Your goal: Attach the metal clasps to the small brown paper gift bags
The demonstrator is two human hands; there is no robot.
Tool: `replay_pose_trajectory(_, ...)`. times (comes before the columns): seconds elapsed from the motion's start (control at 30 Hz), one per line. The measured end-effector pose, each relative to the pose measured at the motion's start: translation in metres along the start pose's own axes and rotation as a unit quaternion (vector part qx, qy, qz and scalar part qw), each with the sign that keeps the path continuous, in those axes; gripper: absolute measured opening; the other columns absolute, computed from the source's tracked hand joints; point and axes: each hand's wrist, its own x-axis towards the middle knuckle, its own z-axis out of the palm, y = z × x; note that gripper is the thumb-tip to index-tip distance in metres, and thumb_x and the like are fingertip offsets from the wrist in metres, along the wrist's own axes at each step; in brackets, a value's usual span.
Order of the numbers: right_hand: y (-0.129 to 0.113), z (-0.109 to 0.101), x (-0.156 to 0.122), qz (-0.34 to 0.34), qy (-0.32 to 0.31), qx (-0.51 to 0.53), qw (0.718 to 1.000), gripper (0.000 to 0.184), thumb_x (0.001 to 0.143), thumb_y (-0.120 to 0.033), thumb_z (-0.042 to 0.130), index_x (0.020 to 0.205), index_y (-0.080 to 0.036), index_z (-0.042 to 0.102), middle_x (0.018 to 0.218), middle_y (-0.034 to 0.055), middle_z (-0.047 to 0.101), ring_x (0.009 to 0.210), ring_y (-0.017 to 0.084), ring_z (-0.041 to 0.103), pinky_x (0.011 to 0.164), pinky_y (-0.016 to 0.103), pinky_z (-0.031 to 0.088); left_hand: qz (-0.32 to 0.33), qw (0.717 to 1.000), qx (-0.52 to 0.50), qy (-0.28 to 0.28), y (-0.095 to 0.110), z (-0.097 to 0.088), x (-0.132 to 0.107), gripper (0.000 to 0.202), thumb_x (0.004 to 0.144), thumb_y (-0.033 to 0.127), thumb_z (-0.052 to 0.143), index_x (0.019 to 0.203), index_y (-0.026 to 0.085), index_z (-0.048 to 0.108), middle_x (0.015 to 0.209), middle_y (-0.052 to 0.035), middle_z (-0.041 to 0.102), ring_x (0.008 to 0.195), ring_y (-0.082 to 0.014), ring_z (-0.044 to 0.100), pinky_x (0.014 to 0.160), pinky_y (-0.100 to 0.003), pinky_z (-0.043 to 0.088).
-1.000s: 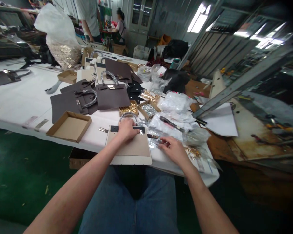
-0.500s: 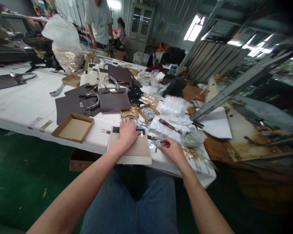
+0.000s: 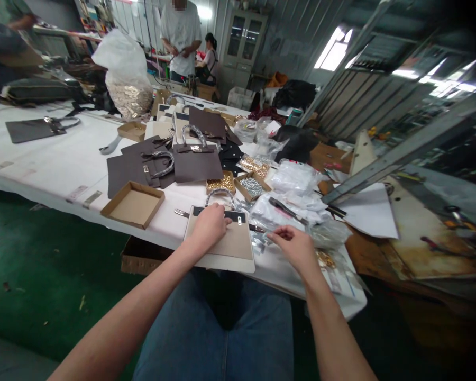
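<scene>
A beige and white handbag [image 3: 232, 246] lies flat at the table's front edge, its wrapped handle [image 3: 220, 191] pointing away from me. My left hand [image 3: 210, 227] presses on its upper part, fingers bent near the dark band and thumb apart. Beside the thumb is a small metal plate [image 3: 240, 220]. A dark strap [image 3: 257, 228] with a metal end sticks out on the right; another metal-tipped strap end [image 3: 181, 213] shows on the left. At the right strap's tip, my right hand [image 3: 295, 243] is closed in a pinch; what its fingertips hold is too small to name.
Dark handbags [image 3: 198, 163] are piled behind. Cardboard trays hold gold pieces [image 3: 220, 183] and silver pieces [image 3: 252, 186]; another cardboard tray [image 3: 135, 206] stands left. Plastic bags [image 3: 293, 177] and a black-handled tool [image 3: 287, 210] lie right. A metal post [image 3: 381, 161] slants across. Co-workers [image 3: 180, 39] are behind.
The view has shifted, so the table scene sits farther right. My right hand's fingertips have come together at the strap's tip. My left hand stays on the handbag.
</scene>
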Motion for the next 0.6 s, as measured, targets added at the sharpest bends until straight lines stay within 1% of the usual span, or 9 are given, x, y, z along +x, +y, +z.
replay_pose_trajectory(0.07, -0.034, 0.014, 0.002, -0.063, 0.009, 0.035, 0.997, 0.034, 0.087, -0.054, 0.089, 0.096, -0.022, 0.083, 0.092, 0.0085, 0.084, 0.082, 0.025, 0.074, 0.080, 0.039, 0.056, -0.023, 0.996, -0.087, -0.013, -0.009, -0.010, -0.006, 0.018, 0.106, 0.027, 0.073, 0.120, 0.016, 0.078, 0.120, -0.0170, 0.081, 0.112, -0.0334, 0.077, 0.098, -0.041, 0.056)
replay_pose_trajectory(0.13, -0.068, 0.037, 0.008, -0.117, -0.047, 0.057, 0.990, 0.028, 0.089, -0.050, 0.089, 0.094, -0.023, 0.083, 0.095, 0.0076, 0.084, 0.086, 0.025, 0.075, 0.083, 0.039, 0.057, -0.041, 0.982, -0.186, -0.001, -0.020, -0.021, -0.014, 0.017, 0.105, 0.024, 0.073, 0.119, 0.017, 0.078, 0.118, -0.0144, 0.084, 0.112, -0.0305, 0.078, 0.100, -0.039, 0.057)
replay_pose_trajectory(0.17, -0.081, 0.049, 0.013, -0.127, -0.083, 0.071, 0.986, 0.027, 0.089, -0.049, 0.089, 0.092, -0.023, 0.083, 0.094, 0.0068, 0.084, 0.086, 0.024, 0.075, 0.083, 0.039, 0.057, -0.049, 0.973, -0.225, 0.022, -0.026, -0.027, -0.020, 0.016, 0.105, 0.024, 0.073, 0.118, 0.018, 0.078, 0.118, -0.0131, 0.084, 0.112, -0.0288, 0.078, 0.101, -0.038, 0.058)
replay_pose_trajectory(0.23, -0.099, 0.076, 0.021, -0.119, -0.148, 0.103, 0.976, 0.026, 0.087, -0.048, 0.089, 0.090, -0.023, 0.081, 0.090, 0.0055, 0.083, 0.083, 0.023, 0.073, 0.079, 0.037, 0.056, -0.072, 0.959, -0.255, 0.098, -0.042, -0.041, -0.035, 0.014, 0.105, 0.026, 0.072, 0.116, 0.019, 0.078, 0.119, -0.0115, 0.084, 0.111, -0.0263, 0.078, 0.101, -0.036, 0.058)
replay_pose_trajectory(0.3, -0.103, 0.098, 0.029, -0.102, -0.192, 0.120, 0.969, 0.025, 0.085, -0.046, 0.088, 0.089, -0.022, 0.080, 0.087, 0.0055, 0.082, 0.079, 0.022, 0.072, 0.075, 0.036, 0.054, -0.122, 0.951, -0.236, 0.156, -0.061, -0.054, -0.051, 0.014, 0.105, 0.029, 0.073, 0.115, 0.020, 0.077, 0.119, -0.0115, 0.083, 0.106, -0.0254, 0.077, 0.096, -0.036, 0.058)
replay_pose_trajectory(0.33, -0.101, 0.107, 0.032, -0.095, -0.202, 0.119, 0.967, 0.025, 0.083, -0.045, 0.087, 0.089, -0.022, 0.080, 0.087, 0.0060, 0.082, 0.078, 0.022, 0.072, 0.073, 0.036, 0.054, -0.155, 0.949, -0.221, 0.160, -0.070, -0.059, -0.059, 0.016, 0.105, 0.031, 0.074, 0.115, 0.019, 0.076, 0.116, -0.0116, 0.082, 0.101, -0.0251, 0.076, 0.092, -0.036, 0.057)
replay_pose_trajectory(0.43, -0.092, 0.123, 0.036, -0.077, -0.194, 0.102, 0.973, 0.031, 0.080, -0.043, 0.089, 0.101, -0.021, 0.083, 0.090, 0.0080, 0.083, 0.078, 0.023, 0.072, 0.070, 0.035, 0.052, -0.225, 0.949, -0.198, 0.100, -0.093, -0.063, -0.074, 0.026, 0.101, 0.035, 0.079, 0.120, 0.017, 0.075, 0.104, -0.0099, 0.082, 0.088, -0.0241, 0.075, 0.082, -0.035, 0.054)
replay_pose_trajectory(0.5, -0.089, 0.126, 0.037, -0.062, -0.187, 0.102, 0.975, 0.040, 0.079, -0.045, 0.091, 0.111, -0.020, 0.085, 0.093, 0.0089, 0.084, 0.079, 0.023, 0.072, 0.069, 0.035, 0.051, -0.228, 0.948, -0.213, 0.065, -0.101, -0.056, -0.073, 0.030, 0.100, 0.036, 0.079, 0.122, 0.016, 0.076, 0.095, -0.0079, 0.080, 0.083, -0.0234, 0.075, 0.078, -0.033, 0.052)
replay_pose_trajectory(0.6, -0.092, 0.124, 0.038, -0.036, -0.208, 0.103, 0.972, 0.042, 0.078, -0.049, 0.091, 0.108, -0.020, 0.087, 0.094, 0.0098, 0.085, 0.078, 0.023, 0.071, 0.069, 0.035, 0.052, -0.218, 0.945, -0.239, 0.053, -0.104, -0.041, -0.062, 0.024, 0.101, 0.038, 0.077, 0.114, 0.017, 0.079, 0.087, -0.0063, 0.079, 0.076, -0.0220, 0.072, 0.072, -0.031, 0.049)
